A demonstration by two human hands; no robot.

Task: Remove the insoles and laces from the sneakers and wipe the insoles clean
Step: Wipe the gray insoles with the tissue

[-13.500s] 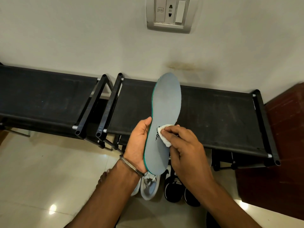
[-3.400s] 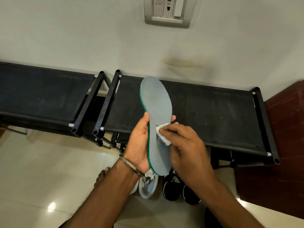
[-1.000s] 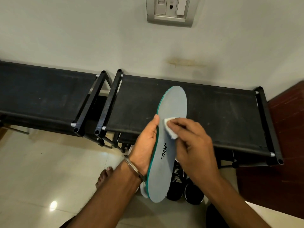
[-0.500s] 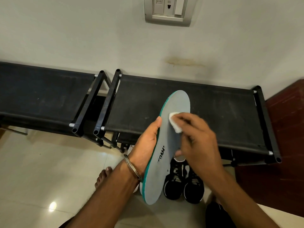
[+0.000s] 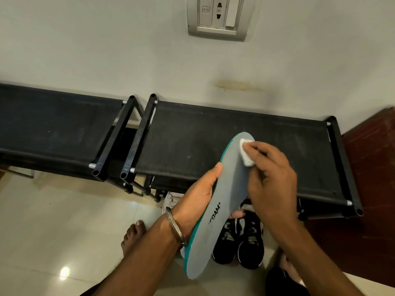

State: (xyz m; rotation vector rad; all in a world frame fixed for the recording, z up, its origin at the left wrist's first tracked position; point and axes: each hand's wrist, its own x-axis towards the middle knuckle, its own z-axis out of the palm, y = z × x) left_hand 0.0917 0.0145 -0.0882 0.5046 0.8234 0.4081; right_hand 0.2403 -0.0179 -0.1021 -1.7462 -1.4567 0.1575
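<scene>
One insole (image 5: 222, 201) is out of its shoe and up in front of you, grey face toward you with a teal edge, slanting from its heel end low near your left wrist to its toe end high over the black rack (image 5: 213, 146). Your left hand (image 5: 198, 197) holds it from behind and along its left edge, thumb laid up the rim and a fingertip showing past the right edge. Your right hand (image 5: 269, 178) pinches a small white wipe (image 5: 245, 152) between the fingers and presses it on the insole close to the toe end. Judging by that, wiping of this insole is under way and has reached the far end; you cannot tell from here how clean the face already is, and the underside is hidden. Below the insole a pair of black sneakers (image 5: 241, 240) stands on the pale floor (image 5: 64, 221) with laces in their eyelets, so if those are the task's pair, unlacing is left to do. A bit of a white shoe (image 5: 171, 199) peeks out behind your left wrist; whether its insole or laces are out cannot be seen. No second insole and no loose laces are in view.
</scene>
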